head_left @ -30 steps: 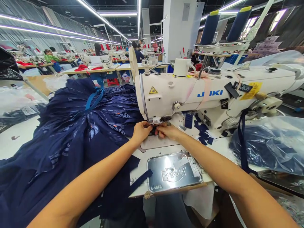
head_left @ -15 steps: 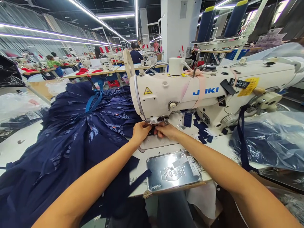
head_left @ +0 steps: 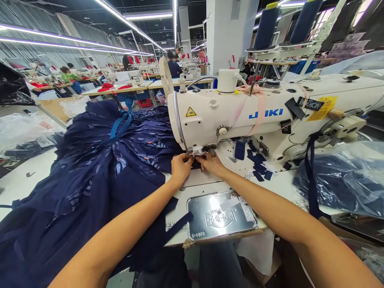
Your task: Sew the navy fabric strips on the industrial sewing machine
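Both hands meet under the needle area of a white sewing machine [head_left: 234, 114]. My left hand [head_left: 181, 167] is closed, its thumb and fingers pinched at the left of the presser foot. My right hand [head_left: 211, 164] is closed too, fingers bent in at the foot's right side. Whatever they pinch is small, dark and mostly hidden by the fingers. A big heap of navy fabric [head_left: 99, 180], bound by a blue strap [head_left: 120, 125], lies to the left of my left hand. A navy strip [head_left: 177, 229] reaches over the table's front edge.
A shiny metal tin lid [head_left: 220, 215] lies in front of the machine. Small navy pieces [head_left: 258, 159] are scattered right of the needle. A clear plastic bag [head_left: 342, 180] with navy items sits at right. Thread cones [head_left: 267, 28] stand behind; people work farther back.
The view has shifted slightly, so the machine appears a little farther right. My right hand's fingers have drawn up closer to the presser foot. Both hands remain at the needle area.
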Demonstrator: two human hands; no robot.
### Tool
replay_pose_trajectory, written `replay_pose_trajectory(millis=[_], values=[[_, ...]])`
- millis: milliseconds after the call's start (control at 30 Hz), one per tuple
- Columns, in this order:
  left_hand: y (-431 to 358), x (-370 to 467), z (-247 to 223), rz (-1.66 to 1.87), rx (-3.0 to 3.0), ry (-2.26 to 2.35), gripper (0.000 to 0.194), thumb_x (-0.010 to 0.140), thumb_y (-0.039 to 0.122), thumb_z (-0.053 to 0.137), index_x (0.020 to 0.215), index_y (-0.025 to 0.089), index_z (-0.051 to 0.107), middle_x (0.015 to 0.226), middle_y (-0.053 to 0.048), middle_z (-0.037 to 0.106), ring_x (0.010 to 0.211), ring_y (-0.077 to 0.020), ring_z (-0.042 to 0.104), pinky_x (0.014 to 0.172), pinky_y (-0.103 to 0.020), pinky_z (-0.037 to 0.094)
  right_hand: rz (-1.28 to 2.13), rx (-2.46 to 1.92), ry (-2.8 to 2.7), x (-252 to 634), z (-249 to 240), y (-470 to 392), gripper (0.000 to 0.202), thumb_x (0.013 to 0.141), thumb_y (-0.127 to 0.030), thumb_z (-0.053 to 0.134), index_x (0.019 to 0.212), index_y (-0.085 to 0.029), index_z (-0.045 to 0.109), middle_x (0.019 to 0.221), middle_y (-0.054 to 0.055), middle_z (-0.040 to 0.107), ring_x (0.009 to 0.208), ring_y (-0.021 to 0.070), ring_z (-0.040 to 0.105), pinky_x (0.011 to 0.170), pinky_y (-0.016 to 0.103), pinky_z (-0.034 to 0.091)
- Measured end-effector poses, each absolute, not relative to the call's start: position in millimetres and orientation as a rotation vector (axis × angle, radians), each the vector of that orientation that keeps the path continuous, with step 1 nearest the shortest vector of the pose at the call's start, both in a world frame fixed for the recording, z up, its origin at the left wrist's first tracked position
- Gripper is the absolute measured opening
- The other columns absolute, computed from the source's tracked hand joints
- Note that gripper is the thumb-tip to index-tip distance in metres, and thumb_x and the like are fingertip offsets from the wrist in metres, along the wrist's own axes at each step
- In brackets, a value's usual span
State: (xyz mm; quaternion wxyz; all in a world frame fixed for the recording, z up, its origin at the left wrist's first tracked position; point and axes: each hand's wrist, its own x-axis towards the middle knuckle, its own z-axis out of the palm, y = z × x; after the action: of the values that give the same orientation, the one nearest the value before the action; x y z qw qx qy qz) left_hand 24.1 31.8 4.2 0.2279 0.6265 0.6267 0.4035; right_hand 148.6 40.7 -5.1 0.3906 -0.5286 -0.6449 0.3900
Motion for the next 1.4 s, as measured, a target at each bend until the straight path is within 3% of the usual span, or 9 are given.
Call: replay_pose_trajectory(millis=[400, 567, 700, 867, 1033, 1400], values=[[23.6, 23.6, 3.0, 1.117, 1.792, 1.706, 0.012, 0.072, 0.018, 0.059, 0.079, 0.017, 0.069, 0.083, -0.004, 0.071, 0.079, -0.0179, 0.063, 0.073, -0.026, 0.044, 1.16, -1.382, -1.582, 149.4, 8.5, 39.3, 0.032, 0.076, -0.012, 0.049, 0.045, -0.017, 0.047, 0.033, -0.006, 0.042, 0.036, 0.0083, 0.042, 0.046, 0.021, 0.035], [22.6, 21.2, 1.7, 1.152, 1.795, 1.675, 0.019, 0.076, 0.015, 0.052, 0.083, 0.017, 0.069, 0.086, -0.004, 0.071, 0.081, -0.017, 0.063, 0.074, -0.024, 0.045, 1.077, -1.497, -1.672, 149.1, 16.0, 34.4, 0.021, 0.071, -0.007, 0.048, 0.052, -0.018, 0.047, 0.04, -0.006, 0.045, 0.036, 0.0083, 0.042, 0.044, 0.022, 0.032], [26.0, 20.7, 1.3, 1.127, 1.772, 1.662, 0.016, 0.075, 0.016, 0.054, 0.081, 0.016, 0.069, 0.083, -0.005, 0.071, 0.079, -0.0176, 0.064, 0.07, -0.024, 0.045, 0.844, -1.598, -1.807, 148.0, 8.8, 33.9, 0.014, 0.07, -0.01, 0.049, 0.059, -0.019, 0.051, 0.044, -0.004, 0.047, 0.045, 0.012, 0.046, 0.048, 0.023, 0.033], [29.6, 21.4, -1.1, 1.156, 1.714, 1.618, 0.013, 0.072, 0.016, 0.058, 0.078, 0.016, 0.07, 0.081, -0.004, 0.071, 0.076, -0.0173, 0.064, 0.069, -0.024, 0.045, 0.422, -1.685, -1.988, 149.1, -5.1, 35.5, 0.014, 0.078, -0.021, 0.048, 0.076, -0.019, 0.062, 0.069, 0.004, 0.06, 0.069, 0.0192, 0.055, 0.058, 0.027, 0.035], [32.3, 21.5, -3.9, 1.183, 1.672, 1.617, 0.01, 0.071, 0.017, 0.06, 0.073, 0.015, 0.07, 0.079, -0.004, 0.071, 0.073, -0.0167, 0.063, 0.067, -0.024, 0.045, 0.388, -1.753, -2.017, 148.6, -5.1, 34.9, 0.02, 0.082, -0.025, 0.046, 0.088, -0.019, 0.064, 0.079, 0.007, 0.063, 0.079, 0.0223, 0.057, 0.064, 0.029, 0.038], [33.0, 21.3, -6.3, 1.223, 1.658, 1.609, 0.008, 0.07, 0.017, 0.062, 0.072, 0.016, 0.07, 0.074, -0.002, 0.07, 0.067, -0.0145, 0.062, 0.062, -0.023, 0.043, 0.335, -1.809, -2.08, 147.7, 0.1, 31.0, 0.024, 0.084, -0.025, 0.043, 0.097, -0.019, 0.062, 0.09, 0.003, 0.066, 0.08, 0.0175, 0.059, 0.064, 0.025, 0.039]])
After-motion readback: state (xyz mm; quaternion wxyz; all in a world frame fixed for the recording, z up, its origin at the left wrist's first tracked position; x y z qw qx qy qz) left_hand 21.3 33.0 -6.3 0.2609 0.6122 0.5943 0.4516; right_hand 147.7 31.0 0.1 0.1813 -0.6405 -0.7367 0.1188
